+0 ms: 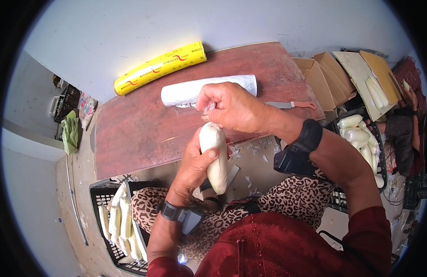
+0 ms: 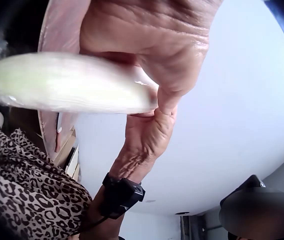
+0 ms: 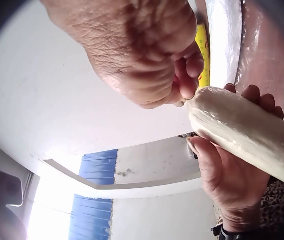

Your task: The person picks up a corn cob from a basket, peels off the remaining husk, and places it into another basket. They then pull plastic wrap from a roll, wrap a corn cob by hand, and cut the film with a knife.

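Note:
A pale peeled corn cob (image 1: 215, 156) wrapped in clear film is held upright over my lap. My left hand (image 1: 197, 162) grips its middle from the left, fingers curled round it. My right hand (image 1: 232, 107) pinches the film at the cob's top end. The left wrist view shows the cob (image 2: 72, 90) lying across the palm. The right wrist view shows the cob (image 3: 247, 132) with the right fingertips (image 3: 187, 85) pinching its tip and the left hand (image 3: 229, 172) cupping it from below.
A roll of clear film (image 1: 206, 90), a yellow film box (image 1: 160, 67) and a knife (image 1: 287, 105) lie on the brown board (image 1: 144, 129). Black crates (image 1: 100, 203) of wrapped cobs (image 1: 118, 221) stand at left and right (image 1: 361, 138). Cardboard boxes (image 1: 329, 78) sit at right.

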